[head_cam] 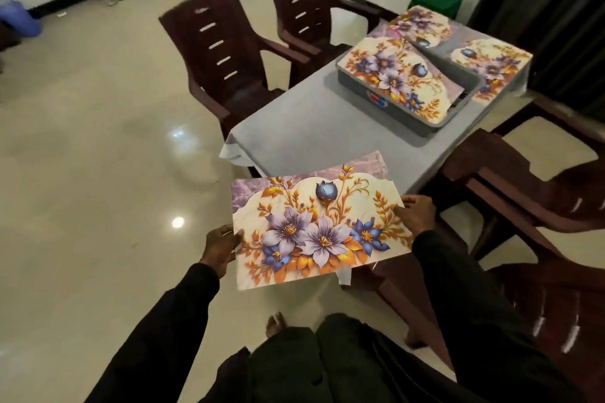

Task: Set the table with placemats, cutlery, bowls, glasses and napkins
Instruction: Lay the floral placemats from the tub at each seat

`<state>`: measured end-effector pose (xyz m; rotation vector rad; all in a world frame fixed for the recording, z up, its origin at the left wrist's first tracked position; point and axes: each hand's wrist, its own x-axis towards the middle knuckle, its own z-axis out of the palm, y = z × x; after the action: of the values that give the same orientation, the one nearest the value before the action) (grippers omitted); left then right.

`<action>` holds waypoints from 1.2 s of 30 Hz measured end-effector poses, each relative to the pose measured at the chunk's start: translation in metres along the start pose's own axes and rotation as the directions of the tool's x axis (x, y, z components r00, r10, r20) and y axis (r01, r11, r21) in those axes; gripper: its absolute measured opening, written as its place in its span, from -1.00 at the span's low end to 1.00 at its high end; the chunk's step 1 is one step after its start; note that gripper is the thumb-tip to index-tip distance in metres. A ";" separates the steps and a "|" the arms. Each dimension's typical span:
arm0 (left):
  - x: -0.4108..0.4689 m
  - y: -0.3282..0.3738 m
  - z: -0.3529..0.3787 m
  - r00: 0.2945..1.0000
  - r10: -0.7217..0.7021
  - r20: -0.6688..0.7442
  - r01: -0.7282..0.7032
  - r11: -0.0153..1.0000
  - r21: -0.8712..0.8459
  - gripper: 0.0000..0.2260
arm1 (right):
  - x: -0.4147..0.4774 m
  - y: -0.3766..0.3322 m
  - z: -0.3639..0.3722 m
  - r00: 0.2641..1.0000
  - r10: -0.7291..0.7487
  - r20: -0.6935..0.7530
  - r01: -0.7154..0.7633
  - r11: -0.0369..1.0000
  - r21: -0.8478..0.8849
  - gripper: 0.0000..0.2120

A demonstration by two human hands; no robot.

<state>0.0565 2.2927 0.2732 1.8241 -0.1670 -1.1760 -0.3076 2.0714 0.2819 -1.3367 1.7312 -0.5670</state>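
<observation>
Your left hand (221,247) pinches the near-left edge of a floral placemat (320,226), thumb on top. Your right hand (415,213) holds the right edge, fingers curled over it. The mat sits level over the near end of the bench (294,127), with its near part out past the bench edge, above the floor. Whether it touches the grey cloth is not clear.

By my reading you are early in the job, on the placemat step. Two mats lie flat at the far end, one at the far-left corner (422,23) and one at the far-right corner (494,62). Another mat (389,75) lies across the top of the grey tub (393,111) in the middle of the bench, not yet at a seat.

The count is four placemats: two laid, one in your hands, one on the tub. No cutlery, bowls, glasses or napkins show, and the mat hides most of what is inside the tub. All of those remain to be set out. One tub and four brown chairs are in view.
</observation>
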 end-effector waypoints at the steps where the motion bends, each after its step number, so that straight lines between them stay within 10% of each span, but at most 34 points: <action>1: 0.013 0.009 0.000 1.000 0.004 0.016 -0.005 1.000 0.017 -0.90 | 0.001 0.000 0.005 1.000 0.018 -0.022 -0.018 1.000 -0.003 -0.78; 36: 0.252 0.158 0.113 0.977 0.016 0.211 -0.086 0.941 0.327 -0.92 | 0.136 -0.042 0.092 0.893 0.233 -0.386 -0.288 0.953 -0.092 -0.75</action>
<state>0.1574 1.9962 0.2168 1.9702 -0.5609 -1.3617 -0.2168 1.9440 0.2176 -1.1143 2.2616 -0.5719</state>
